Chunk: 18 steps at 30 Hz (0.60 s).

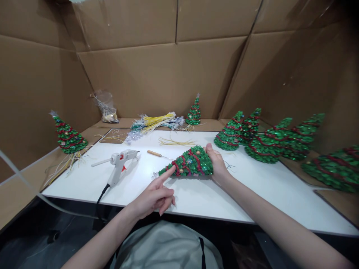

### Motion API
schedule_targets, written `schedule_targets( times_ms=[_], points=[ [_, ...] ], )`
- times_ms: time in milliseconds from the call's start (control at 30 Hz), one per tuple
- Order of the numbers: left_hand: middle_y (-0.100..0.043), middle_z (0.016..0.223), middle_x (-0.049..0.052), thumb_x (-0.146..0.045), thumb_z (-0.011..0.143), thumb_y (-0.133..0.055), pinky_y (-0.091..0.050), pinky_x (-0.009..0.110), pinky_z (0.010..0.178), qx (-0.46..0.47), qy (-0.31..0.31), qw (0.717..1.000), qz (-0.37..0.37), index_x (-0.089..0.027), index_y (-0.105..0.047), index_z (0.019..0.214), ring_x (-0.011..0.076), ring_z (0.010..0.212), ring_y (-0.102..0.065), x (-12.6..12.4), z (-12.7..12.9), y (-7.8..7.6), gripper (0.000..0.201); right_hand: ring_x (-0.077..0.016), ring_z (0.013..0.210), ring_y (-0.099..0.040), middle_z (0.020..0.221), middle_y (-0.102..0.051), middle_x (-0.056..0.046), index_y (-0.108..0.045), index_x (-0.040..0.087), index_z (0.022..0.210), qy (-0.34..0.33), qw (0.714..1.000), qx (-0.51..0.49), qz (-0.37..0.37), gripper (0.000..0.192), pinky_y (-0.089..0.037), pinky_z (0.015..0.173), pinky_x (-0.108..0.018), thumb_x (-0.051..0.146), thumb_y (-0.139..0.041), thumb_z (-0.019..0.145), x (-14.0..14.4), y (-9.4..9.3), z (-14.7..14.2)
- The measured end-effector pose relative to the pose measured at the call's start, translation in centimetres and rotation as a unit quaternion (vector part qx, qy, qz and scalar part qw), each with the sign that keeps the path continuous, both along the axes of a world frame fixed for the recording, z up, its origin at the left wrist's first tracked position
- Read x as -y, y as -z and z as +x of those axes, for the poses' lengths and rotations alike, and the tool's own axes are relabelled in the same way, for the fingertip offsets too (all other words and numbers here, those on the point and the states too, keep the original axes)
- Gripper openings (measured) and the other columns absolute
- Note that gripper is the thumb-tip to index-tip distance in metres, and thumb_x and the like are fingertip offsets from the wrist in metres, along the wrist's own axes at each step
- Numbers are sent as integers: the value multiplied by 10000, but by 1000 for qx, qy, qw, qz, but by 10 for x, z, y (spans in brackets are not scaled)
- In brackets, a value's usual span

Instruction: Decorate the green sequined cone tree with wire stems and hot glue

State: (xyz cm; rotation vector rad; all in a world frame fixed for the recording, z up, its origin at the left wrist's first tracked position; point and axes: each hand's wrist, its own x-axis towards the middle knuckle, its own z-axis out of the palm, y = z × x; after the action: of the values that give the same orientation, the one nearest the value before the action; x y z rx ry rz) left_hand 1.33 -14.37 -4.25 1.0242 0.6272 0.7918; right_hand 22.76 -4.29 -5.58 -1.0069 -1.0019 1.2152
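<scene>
A small green Christmas tree [190,162] with red garland and tiny ornaments lies on its side, its silver star tip pointing left. My right hand [217,162] grips it by the base, the thumb showing above and the other fingers hidden behind. With the index finger stretched out, my left hand [157,194] touches the garland near the tree's upper part; the other fingers are loosely curled and hold nothing. Just behind the tip lies an awl [155,153] with a wooden handle. To the left rests a white hot glue gun [122,164] with a glue stick in its back.
Decorated trees stand at the left [68,136] and back [193,112]; several more trees [269,144] line the right. Bundled wires [157,122], loose yellow wires [176,142] and a plastic bag [106,106] lie toward the back. Cardboard walls [157,74] enclose the white tabletop [246,198].
</scene>
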Motion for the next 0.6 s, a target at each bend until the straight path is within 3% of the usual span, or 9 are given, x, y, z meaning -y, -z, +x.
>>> schedule_targets(
  times_ms=[600],
  points=[
    [-448,329,-105,-112,830,-435,-395,288,751,3,-8,1000,3,-230,-199,1414,25,301,-301,0,0,2,641,-86,368,-363,421,-432,59,-409,198,541,-11,1000,-17,-8,493,-322,378,-224,645,-573,666,0,0,0]
  ],
)
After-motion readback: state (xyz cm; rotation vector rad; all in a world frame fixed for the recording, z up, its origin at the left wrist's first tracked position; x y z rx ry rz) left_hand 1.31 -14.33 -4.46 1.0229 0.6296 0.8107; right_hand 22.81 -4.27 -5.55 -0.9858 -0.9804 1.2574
